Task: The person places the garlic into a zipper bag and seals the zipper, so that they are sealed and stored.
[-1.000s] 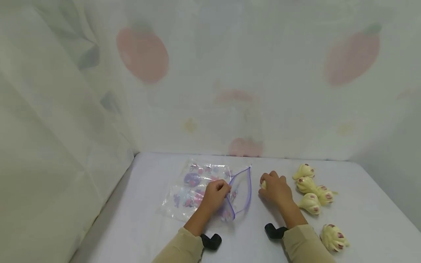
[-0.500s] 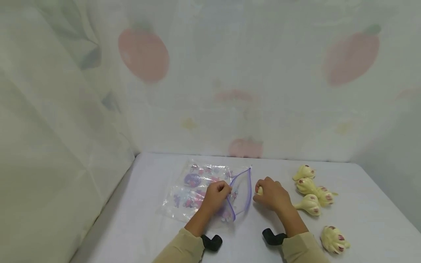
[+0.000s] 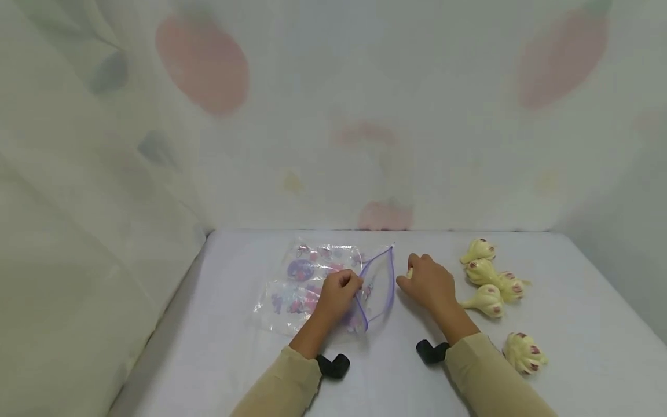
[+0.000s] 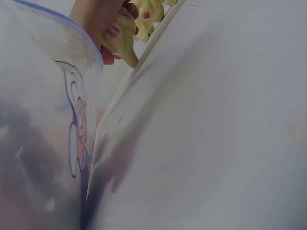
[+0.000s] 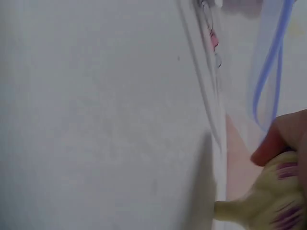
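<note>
A clear zip bag (image 3: 297, 278) with purple and pink prints lies on the white table, its purple-edged mouth spread toward the right. My left hand (image 3: 336, 292) pinches the near lip of that mouth. Just right of the opening, my right hand (image 3: 429, 284) grips a garlic bulb (image 5: 273, 196), pale yellow with purple streaks. Most of this bulb is hidden by the hand in the head view; its stem points down in the right wrist view. In the left wrist view the same garlic bulb (image 4: 122, 40) shows beyond the bag's edge.
Several more garlic bulbs (image 3: 487, 301) sit in a loose group to the right of my right hand. A separate bulb (image 3: 523, 353) lies nearer, beside the right sleeve. A pale curtain with fruit prints (image 3: 385, 215) hangs behind the table.
My right hand has moved left with the garlic bulb, closer to the bag's mouth. My left hand has kept its hold on the lip. The head view has tilted slightly downward.
</note>
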### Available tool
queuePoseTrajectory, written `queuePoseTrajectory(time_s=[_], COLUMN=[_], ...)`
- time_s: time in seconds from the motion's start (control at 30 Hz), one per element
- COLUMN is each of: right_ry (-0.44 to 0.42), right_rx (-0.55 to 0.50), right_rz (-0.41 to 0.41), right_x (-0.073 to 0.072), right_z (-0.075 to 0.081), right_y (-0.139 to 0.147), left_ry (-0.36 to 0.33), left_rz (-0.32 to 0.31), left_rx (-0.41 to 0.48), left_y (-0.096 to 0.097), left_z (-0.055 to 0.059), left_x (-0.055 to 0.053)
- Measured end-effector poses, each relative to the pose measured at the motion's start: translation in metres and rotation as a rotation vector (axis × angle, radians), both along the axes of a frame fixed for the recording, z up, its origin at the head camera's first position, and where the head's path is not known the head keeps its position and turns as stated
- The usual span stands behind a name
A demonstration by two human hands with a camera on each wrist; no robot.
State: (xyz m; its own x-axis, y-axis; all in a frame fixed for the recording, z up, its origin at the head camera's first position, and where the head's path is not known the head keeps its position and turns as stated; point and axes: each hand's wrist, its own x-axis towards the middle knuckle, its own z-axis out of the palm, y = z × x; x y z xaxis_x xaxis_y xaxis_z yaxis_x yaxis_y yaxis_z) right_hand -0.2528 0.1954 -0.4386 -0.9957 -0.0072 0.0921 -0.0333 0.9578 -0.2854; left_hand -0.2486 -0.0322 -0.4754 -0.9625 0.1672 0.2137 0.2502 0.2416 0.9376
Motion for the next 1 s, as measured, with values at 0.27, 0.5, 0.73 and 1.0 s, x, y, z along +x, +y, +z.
queuePoseTrajectory(time_s=[0.27, 0.5, 0.73, 1.0], right_ry=[0.047, 0.046, 0.057, 0.055], right_rx=[0.052, 0.025, 0.013, -0.007], right_rz=[0.024, 0.006, 0.015, 0.024], right_x=[-0.019, -0.011, -0.008, -0.006], right_z=[0.013, 0.007, 0.0, 0.003], right_y=[-0.004, -0.006, -0.005, -0.001], left_ry=[0.018, -0.017, -0.037, -0.045], left_rz=[0.019, 0.011, -0.004, -0.01], left_rx=[0.057, 0.063, 0.068, 0.075], left_y=[-0.001, -0.002, -0.001, 0.003], left_z=[0.011, 0.006, 0.004, 0.007], left_x=[-0.011, -0.007, -0.003, -0.004])
